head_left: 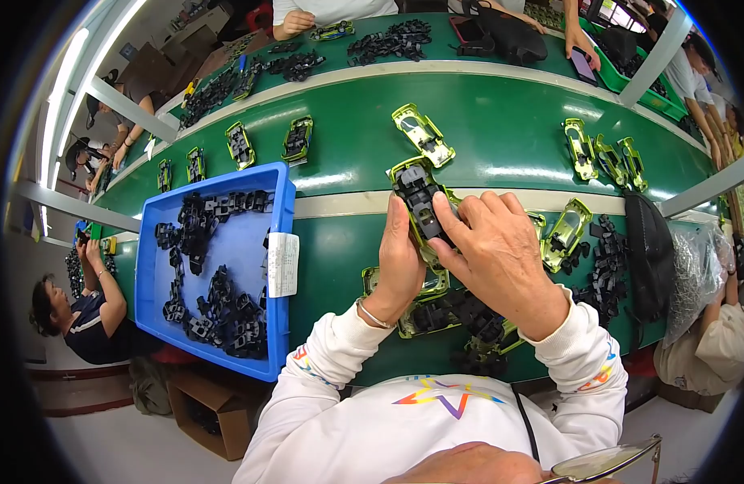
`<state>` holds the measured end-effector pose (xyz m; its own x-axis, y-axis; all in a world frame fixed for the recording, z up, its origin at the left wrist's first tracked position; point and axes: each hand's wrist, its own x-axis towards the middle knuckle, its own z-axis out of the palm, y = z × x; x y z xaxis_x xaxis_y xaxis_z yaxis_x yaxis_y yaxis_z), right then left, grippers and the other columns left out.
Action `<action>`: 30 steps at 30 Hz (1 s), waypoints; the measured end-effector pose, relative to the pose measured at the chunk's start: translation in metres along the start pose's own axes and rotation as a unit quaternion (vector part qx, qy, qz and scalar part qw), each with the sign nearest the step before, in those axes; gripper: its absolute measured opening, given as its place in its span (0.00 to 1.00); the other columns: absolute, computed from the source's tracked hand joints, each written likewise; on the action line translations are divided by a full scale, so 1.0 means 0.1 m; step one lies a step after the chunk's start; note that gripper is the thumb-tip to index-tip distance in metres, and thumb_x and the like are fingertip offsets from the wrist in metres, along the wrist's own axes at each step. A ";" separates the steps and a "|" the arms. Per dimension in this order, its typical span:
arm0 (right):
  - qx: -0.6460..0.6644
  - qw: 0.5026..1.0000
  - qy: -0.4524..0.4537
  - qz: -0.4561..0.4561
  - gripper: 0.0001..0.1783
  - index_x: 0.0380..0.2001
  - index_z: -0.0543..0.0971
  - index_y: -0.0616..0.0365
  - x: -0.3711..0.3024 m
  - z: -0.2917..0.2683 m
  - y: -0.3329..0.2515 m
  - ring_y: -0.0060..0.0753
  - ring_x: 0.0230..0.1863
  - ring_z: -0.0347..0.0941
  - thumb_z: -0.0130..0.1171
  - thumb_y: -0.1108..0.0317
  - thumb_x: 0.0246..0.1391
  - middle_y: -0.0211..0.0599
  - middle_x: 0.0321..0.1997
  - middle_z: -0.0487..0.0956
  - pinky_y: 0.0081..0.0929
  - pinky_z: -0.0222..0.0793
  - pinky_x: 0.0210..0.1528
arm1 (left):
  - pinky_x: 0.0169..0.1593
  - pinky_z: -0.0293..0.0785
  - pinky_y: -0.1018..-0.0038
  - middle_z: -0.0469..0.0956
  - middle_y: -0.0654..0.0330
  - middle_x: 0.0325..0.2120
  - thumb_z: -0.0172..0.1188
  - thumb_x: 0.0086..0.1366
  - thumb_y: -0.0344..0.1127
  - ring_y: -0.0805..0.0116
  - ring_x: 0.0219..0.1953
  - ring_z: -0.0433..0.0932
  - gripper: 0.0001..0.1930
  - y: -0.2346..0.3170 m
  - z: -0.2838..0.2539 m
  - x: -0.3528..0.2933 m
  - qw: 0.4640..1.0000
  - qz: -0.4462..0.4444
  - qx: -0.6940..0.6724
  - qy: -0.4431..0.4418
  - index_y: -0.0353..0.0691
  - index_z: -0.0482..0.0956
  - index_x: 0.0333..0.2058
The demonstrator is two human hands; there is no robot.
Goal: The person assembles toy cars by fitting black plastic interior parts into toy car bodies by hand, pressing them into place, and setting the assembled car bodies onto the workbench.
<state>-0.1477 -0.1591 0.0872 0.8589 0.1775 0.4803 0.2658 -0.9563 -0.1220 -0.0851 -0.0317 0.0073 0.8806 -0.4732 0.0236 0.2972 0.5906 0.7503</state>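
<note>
We saw the left hand (398, 270) closed around the left side of a yellow-green toy car shell (399, 171), which was held up in front of the chest, above the near edge of the green belt (348, 121). A black insert (423, 200) sat inside the shell. The thumb and forefinger of the right hand (497, 250) touched the insert from the right; we could not tell whether they pinched it or only pressed (the other fingertips were hidden from us).

Just beyond the held shell, another shell (423, 135) lay on the belt, and three more (611, 160) lay together farther right. On our left stood a blue bin (282, 194) with black parts (223, 306) heaped inside. To the right of the hands we had a loose shell (567, 234), a pile of black pieces (608, 262) and a black bag (650, 258).
</note>
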 end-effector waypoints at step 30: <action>0.084 0.953 0.099 0.274 0.07 0.35 0.83 0.56 -1.38 -0.41 0.99 0.43 0.36 0.77 0.65 0.71 0.51 0.39 0.36 0.80 0.36 0.69 0.40 | 0.46 0.83 0.62 0.72 0.41 0.56 0.46 0.74 0.36 0.51 0.45 0.82 0.21 0.16 -0.09 0.26 0.996 -0.007 0.089 0.008 0.34 0.61 0.61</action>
<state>-0.2580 -0.2877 0.0442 0.7943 -0.4001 0.4571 -0.1182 -0.8398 -0.5298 -0.0538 -0.0286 0.0139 0.8828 -0.4698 0.0021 0.2411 0.4569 0.8562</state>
